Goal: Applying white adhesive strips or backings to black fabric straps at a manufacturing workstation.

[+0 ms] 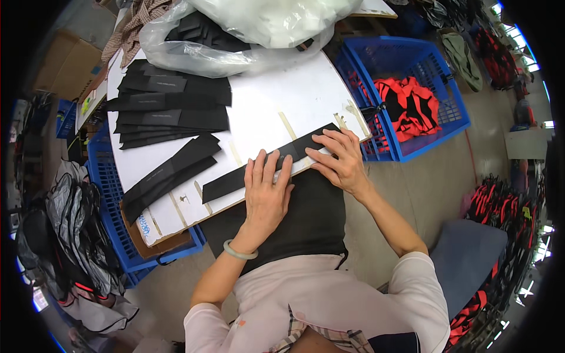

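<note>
A long black fabric strip point(225, 186) lies slantwise along the near edge of the white tabletop point(259, 112). My left hand point(265, 203) rests on the strip's middle, its fingers stretched out and slightly apart. Over the strip's right part, my right hand point(348, 163) presses with spread, bent fingers, the thumb by the table edge. Parts of the strip are hidden under both hands. To the left, several similar black strips point(170, 120) with small printed marks lie in overlapping stacks. Two or more lie fanned out at an angle point(168, 173) closer to me.
A clear plastic bag point(194, 65) with black pieces sits at the table's far side. Right of the table stands a blue crate point(406, 150) holding red-and-black fabric. Another blue crate point(109, 206) with cardboard stands under the left edge. Silver-and-black bundles point(76, 217) lie further left.
</note>
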A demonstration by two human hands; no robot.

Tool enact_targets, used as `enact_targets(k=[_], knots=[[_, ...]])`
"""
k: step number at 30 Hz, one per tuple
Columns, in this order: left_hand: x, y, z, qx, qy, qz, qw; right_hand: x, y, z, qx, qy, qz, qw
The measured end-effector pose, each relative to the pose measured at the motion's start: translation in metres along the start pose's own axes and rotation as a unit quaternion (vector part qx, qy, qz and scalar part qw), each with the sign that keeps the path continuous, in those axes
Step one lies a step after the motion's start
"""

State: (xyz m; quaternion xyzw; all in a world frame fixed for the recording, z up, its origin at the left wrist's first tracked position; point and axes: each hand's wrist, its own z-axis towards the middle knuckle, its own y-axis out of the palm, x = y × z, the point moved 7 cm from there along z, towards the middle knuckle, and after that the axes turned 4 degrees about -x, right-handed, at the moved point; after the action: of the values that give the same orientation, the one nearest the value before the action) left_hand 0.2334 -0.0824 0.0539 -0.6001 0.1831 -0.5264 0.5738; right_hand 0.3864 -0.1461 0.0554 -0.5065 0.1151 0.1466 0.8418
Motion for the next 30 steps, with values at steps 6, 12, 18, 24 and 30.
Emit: enact_targets(k=[6, 12, 18, 24, 30], knots=[[0.008, 0.004, 0.000, -0.007, -0.015, 0.015, 1.000, 0.004, 0.002, -0.006, 0.019, 0.010, 0.003, 1.000], [0.009, 0.010, -0.001, -0.010, -0.019, 0.019, 1.000, 0.005, 0.003, -0.011, 0.029, 0.014, 0.000, 0.999], [0.010, 0.014, -0.001, -0.011, -0.040, 0.040, 0.998, 0.004, 0.008, -0.012, 0.040, 0.009, 0.012, 0.999], [0.015, 0.032, -0.002, 0.039, -0.018, 0.119, 0.992, 0.004, 0.005, -0.011, 0.035, 0.012, -0.016, 0.999], [0.013, 0.031, -0.004, 0.059, 0.004, 0.110, 0.992, 0.005, 0.011, -0.013, 0.036, 0.011, -0.001, 0.999]])
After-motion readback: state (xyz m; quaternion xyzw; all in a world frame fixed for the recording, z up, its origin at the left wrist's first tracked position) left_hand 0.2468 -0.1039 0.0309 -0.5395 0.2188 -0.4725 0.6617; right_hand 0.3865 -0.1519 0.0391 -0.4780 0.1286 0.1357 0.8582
